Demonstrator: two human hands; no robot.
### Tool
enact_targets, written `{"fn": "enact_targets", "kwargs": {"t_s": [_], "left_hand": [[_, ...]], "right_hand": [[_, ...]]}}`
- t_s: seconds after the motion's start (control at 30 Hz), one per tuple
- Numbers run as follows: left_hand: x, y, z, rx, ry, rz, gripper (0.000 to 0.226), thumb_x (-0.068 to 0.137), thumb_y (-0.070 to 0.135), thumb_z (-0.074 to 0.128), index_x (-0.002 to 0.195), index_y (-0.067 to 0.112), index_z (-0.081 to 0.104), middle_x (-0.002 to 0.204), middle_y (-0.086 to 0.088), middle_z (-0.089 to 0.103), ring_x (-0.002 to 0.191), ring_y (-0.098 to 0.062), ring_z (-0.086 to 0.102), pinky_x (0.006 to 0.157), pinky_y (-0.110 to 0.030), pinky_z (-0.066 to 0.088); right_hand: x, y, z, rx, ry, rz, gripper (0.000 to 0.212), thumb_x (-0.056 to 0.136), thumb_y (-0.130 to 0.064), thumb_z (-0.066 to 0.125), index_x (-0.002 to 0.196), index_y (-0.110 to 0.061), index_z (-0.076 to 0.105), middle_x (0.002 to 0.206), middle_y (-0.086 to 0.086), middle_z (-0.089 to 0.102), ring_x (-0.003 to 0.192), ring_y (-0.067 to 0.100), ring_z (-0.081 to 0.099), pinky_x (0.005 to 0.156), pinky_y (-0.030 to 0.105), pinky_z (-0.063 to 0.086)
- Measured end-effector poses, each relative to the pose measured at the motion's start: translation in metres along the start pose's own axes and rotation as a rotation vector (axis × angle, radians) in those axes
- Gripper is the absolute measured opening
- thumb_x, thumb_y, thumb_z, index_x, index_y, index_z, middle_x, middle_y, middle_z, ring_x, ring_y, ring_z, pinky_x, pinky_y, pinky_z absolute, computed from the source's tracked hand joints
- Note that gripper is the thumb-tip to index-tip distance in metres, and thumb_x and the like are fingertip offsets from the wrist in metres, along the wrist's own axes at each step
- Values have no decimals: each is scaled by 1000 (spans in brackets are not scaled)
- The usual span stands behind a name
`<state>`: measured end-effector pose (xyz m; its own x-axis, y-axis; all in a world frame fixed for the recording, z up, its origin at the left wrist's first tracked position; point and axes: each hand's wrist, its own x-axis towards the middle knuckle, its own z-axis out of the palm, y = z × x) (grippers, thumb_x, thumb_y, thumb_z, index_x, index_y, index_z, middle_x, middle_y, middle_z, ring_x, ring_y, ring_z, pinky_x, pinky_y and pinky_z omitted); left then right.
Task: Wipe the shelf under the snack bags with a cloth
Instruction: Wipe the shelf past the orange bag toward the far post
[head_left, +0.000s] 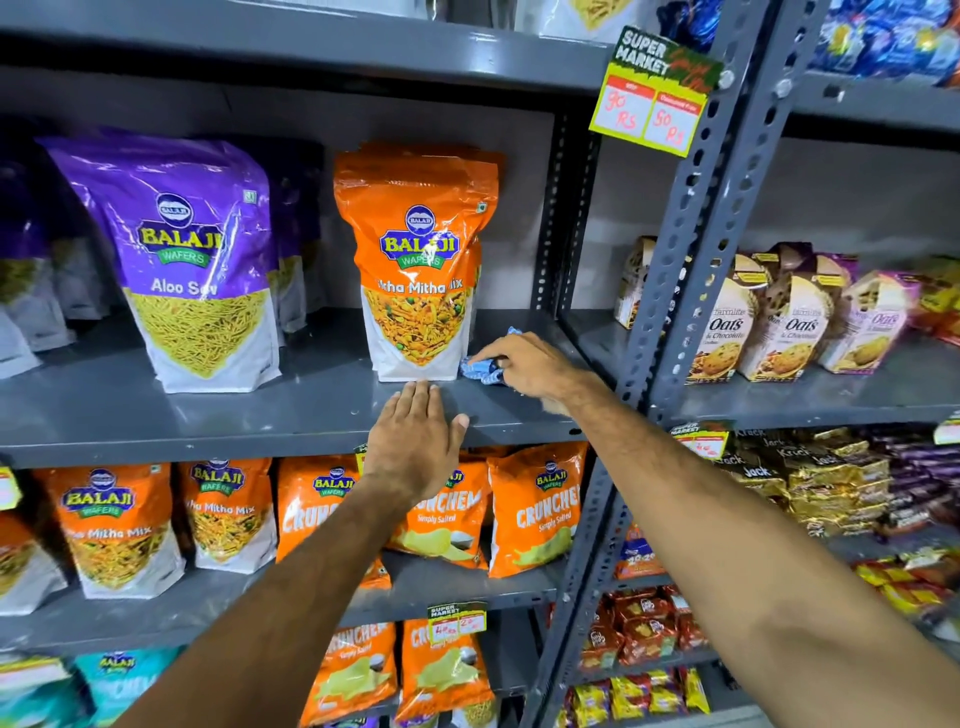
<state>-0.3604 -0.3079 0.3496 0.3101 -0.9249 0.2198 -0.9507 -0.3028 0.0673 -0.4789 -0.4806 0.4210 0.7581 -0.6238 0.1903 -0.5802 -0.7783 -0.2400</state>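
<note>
Two bare forearms reach up from the bottom edge toward a grey metal shelf (156, 410). The left hand (415, 441) is nearest, fingers straight and close together, released and holding nothing; its palm lies over the shelf's front lip and its fingertips come right up to the base of the orange snack bag (418, 260). A little farther in and to the right, the right hand (530, 366) is curled down over a blue cloth (480, 369), grasping it against the shelf surface; the cloth is bunched and crumpled, showing a pale pattern, and it pokes out on the left from under the fingers and again behind the knuckles. The cloth lies just beside the orange bag's lower right corner, about touching it. That bag is a glossy, creased stand-up pouch with a white bottom and a clear window of mixed snack, standing upright. Well to its left on the same smooth painted shelf stands a purple snack bag (192, 260) of the same shape, with more purple bags behind it. Beyond the right hand rises a perforated grey upright (691, 249), with a yellow price tag (649, 98) fixed near the top.
</note>
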Motion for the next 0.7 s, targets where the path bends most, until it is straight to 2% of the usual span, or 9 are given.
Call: {"fn": "enact_targets", "kwargs": {"t_s": [0.07, 0.23, 0.27, 0.33, 0.37, 0.43, 0.57, 0.7], "left_hand": [[0, 0, 0, 3, 7, 0, 76, 106, 54, 6, 161, 3, 14, 170, -16, 13, 159, -27, 8, 130, -40, 6], [0, 1, 0, 6, 14, 4, 76, 106, 54, 6, 161, 2, 14, 170, -17, 14, 159, -28, 9, 130, -40, 5], [0, 0, 0, 3, 12, 4, 75, 106, 54, 6, 161, 3, 14, 170, -17, 14, 159, -28, 9, 130, -40, 5], [-1, 0, 0, 0, 11, 2, 76, 106, 54, 6, 161, 3, 14, 170, -16, 14, 159, -28, 9, 130, -40, 6], [-1, 0, 0, 1, 12, 2, 76, 106, 54, 6, 161, 3, 14, 170, -16, 14, 159, -28, 9, 130, -41, 6], [0, 0, 0, 3, 15, 1, 76, 106, 54, 6, 161, 3, 15, 170, -16, 15, 159, -27, 9, 130, -40, 6], [0, 0, 0, 5, 17, -1, 77, 105, 55, 6, 161, 3, 16, 170, -16, 16, 159, -27, 10, 130, -40, 7], [0, 0, 1, -1, 5, -3, 77, 105, 56, 5, 161, 4, 16, 170, -15, 15, 159, -27, 10, 130, -41, 8]], "right_hand": [[3, 8, -6, 19, 22, 10, 57, 87, 7, 49, 125, -29, 70, 121, 5, 72, 80, 22, 61, 65, 27, 41], [15, 8, -10, -5, 35, 19, 56, 91, 7, 46, 128, -29, 67, 115, 8, 71, 62, 12, 53, 52, 24, 36], [16, 5, -8, -13, 21, 20, 54, 92, 5, 47, 129, -29, 67, 114, 8, 71, 66, 14, 56, 55, 26, 40], [19, 3, -1, -23, -21, 16, 46, 94, 0, 48, 126, -26, 67, 118, 9, 71, 84, 25, 64, 72, 36, 53], [19, 4, 4, -20, -32, 19, 44, 95, -1, 48, 126, -26, 67, 121, 9, 70, 92, 28, 65, 81, 41, 55], [17, 6, 12, -16, -24, 38, 49, 95, -2, 47, 131, -29, 64, 129, 6, 65, 104, 31, 63, 89, 44, 53], [9, 9, 15, 4, 9, 36, 55, 92, 2, 49, 129, -35, 66, 141, -8, 59, 118, 25, 58, 93, 41, 51], [5, 21, 10, 56, -8, 35, 57, 88, 5, 49, 117, -38, 72, 135, -5, 64, 109, 23, 62, 90, 44, 55]]}}
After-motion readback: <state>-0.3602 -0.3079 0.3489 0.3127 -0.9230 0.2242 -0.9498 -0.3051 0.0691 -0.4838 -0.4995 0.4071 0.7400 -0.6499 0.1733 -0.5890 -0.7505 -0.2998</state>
